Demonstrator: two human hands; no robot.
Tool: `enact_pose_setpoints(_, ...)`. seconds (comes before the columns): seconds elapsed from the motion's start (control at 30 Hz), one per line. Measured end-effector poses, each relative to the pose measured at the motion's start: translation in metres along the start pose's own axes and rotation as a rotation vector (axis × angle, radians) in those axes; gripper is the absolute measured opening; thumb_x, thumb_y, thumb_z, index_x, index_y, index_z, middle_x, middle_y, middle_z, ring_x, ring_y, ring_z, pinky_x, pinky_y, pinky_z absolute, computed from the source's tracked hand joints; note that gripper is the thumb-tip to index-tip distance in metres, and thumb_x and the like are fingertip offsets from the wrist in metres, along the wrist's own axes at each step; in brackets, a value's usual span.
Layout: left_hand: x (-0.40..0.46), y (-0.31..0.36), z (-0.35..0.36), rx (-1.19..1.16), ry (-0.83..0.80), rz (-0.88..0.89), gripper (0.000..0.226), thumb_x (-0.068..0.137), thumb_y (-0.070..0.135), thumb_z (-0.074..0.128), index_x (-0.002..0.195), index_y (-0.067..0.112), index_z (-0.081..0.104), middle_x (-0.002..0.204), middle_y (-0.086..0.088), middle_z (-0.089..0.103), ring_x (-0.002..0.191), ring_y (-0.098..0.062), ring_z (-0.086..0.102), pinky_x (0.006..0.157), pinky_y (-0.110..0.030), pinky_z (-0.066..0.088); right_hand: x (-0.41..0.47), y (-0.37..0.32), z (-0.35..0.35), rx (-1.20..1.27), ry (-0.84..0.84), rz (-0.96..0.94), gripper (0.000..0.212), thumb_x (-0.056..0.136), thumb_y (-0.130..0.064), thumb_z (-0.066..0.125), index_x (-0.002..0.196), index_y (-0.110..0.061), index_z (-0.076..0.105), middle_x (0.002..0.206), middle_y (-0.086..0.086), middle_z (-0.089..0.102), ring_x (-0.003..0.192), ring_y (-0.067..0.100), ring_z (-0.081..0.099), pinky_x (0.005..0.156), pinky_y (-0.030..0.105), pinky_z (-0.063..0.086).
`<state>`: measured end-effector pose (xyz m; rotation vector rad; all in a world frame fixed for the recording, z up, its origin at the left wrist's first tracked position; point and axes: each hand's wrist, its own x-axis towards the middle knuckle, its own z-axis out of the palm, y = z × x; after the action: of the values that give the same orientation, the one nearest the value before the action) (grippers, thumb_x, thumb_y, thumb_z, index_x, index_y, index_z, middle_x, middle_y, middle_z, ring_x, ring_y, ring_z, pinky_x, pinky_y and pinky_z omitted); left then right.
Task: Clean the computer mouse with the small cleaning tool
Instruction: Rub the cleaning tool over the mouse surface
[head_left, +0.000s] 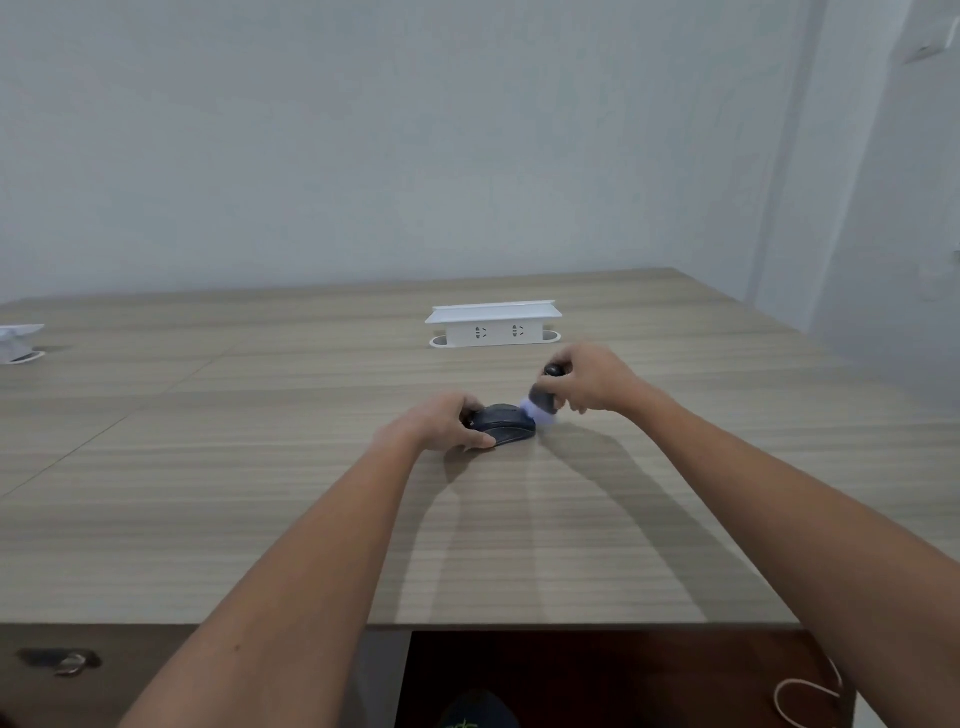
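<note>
At the centre of a wood-grain table (260, 519), seen from the head camera: a dark computer mouse (506, 423) lies flat on the tabletop, its long axis running roughly left to right. The left hand (441, 423) grips the mouse at its left end, fingers curled over the far side and thumb (480, 441) pressed along the near edge, so the hand is closed around the body and steadies it against the surface. The right hand (592, 382) is closed around a small cleaning tool (543, 397), a short dark cylinder held tilted, its rounded top toward the far side and its pale, blurred working end touching the right end of the mouse. Both forearms extend from the near edge of the table and cast soft shadows on the wood. Beyond the hands, well apart from the mouse, a white desktop socket box (493, 325) stands upright with two outlets facing the viewer. A second white fitting (18, 343) is partly visible at the far left edge. A plain pale wall (415, 130) closes the background.
</note>
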<state>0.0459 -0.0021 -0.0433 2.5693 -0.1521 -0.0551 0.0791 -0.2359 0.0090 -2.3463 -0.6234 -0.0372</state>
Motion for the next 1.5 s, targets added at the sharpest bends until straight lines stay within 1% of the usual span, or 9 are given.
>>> enact_pose_setpoints(0.1,0.000,0.000,-0.001,0.000,0.002,-0.007,0.028,0.076,0.037,0.080,0.099,0.023,0.071,0.093,0.004,0.073,0.093,-0.020,0.067,0.087,-0.035,0.050,-0.003,-0.003,0.001,0.108,-0.075,-0.028,0.019,0.087,-0.015,0.065,0.088,0.001,0.074,0.063,0.006,0.069,0.043,0.011,0.052,0.046,0.022,0.048)
enact_pose_setpoints(0.5,-0.003,0.002,0.002,0.006,0.043,-0.011,0.030,0.073,0.041,0.081,0.093,0.020,0.073,0.084,0.003,0.073,0.078,-0.016,0.063,0.079,-0.036,0.049,0.001,-0.003,0.000,-0.142,-0.027,-0.025,0.015,0.075,-0.009,0.060,0.070,-0.001,0.072,0.063,0.012,0.072,0.045,0.017,0.053,0.042,0.022,0.042)
enact_pose_setpoints(0.63,-0.004,0.002,0.002,0.013,0.048,-0.020,0.034,0.069,0.046,0.080,0.094,0.023,0.074,0.086,0.002,0.075,0.085,-0.021,0.068,0.081,-0.039,0.052,-0.001,-0.004,-0.001,0.069,-0.043,-0.047,0.019,0.082,-0.017,0.063,0.081,-0.004,0.075,0.060,0.002,0.069,0.043,0.012,0.052,0.047,0.023,0.048)
enact_pose_setpoints(0.8,-0.007,0.005,0.004,-0.005,0.074,-0.008,0.033,0.072,0.042,0.082,0.095,0.018,0.074,0.088,-0.005,0.075,0.076,-0.017,0.061,0.072,-0.032,0.046,-0.002,0.002,-0.003,-0.075,-0.013,-0.001,0.017,0.079,-0.010,0.062,0.076,-0.001,0.075,0.061,0.009,0.071,0.042,0.015,0.052,0.039,0.019,0.046)
enact_pose_setpoints(0.93,-0.010,0.007,0.004,0.001,0.092,-0.015,0.032,0.073,0.042,0.081,0.093,0.019,0.075,0.087,-0.008,0.075,0.071,-0.015,0.058,0.067,-0.031,0.041,-0.003,0.000,-0.002,0.088,-0.067,-0.027,0.019,0.083,-0.017,0.063,0.083,-0.002,0.076,0.060,0.003,0.069,0.044,0.014,0.052,0.048,0.025,0.049)
enact_pose_setpoints(1.07,-0.013,0.010,0.005,-0.005,0.104,-0.022,0.032,0.074,0.041,0.081,0.094,0.017,0.075,0.083,-0.004,0.073,0.071,-0.015,0.058,0.066,-0.030,0.040,-0.002,0.005,-0.001,-0.062,-0.006,0.017,0.017,0.078,-0.008,0.061,0.075,0.000,0.076,0.060,0.009,0.070,0.038,0.010,0.050,0.038,0.017,0.043)
enact_pose_setpoints(1.2,-0.016,0.012,0.006,-0.001,0.115,-0.044,0.037,0.073,0.042,0.081,0.100,0.018,0.074,0.090,-0.004,0.075,0.084,-0.022,0.066,0.072,-0.033,0.048,-0.003,0.003,0.000,0.106,-0.035,-0.016,0.019,0.083,-0.018,0.064,0.084,-0.003,0.075,0.060,0.002,0.069,0.041,0.011,0.051,0.048,0.024,0.047)
enact_pose_setpoints(1.33,-0.019,0.015,0.007,0.013,0.123,-0.052,0.039,0.076,0.041,0.081,0.105,0.015,0.074,0.092,-0.004,0.074,0.086,-0.022,0.065,0.075,-0.034,0.050,-0.002,0.005,-0.002,-0.086,-0.021,0.015,0.017,0.079,-0.009,0.061,0.074,0.001,0.075,0.062,0.010,0.071,0.040,0.013,0.051,0.040,0.019,0.044)
enact_pose_setpoints(1.5,-0.028,0.016,0.010,0.036,0.203,-0.067,0.042,0.079,0.045,0.077,0.100,0.009,0.073,0.082,-0.005,0.060,0.075,-0.022,0.056,0.065,-0.033,0.045,-0.002,0.002,0.000,0.112,-0.059,-0.026,0.020,0.087,-0.016,0.064,0.089,0.000,0.075,0.063,0.004,0.070,0.040,0.008,0.051,0.045,0.021,0.046)
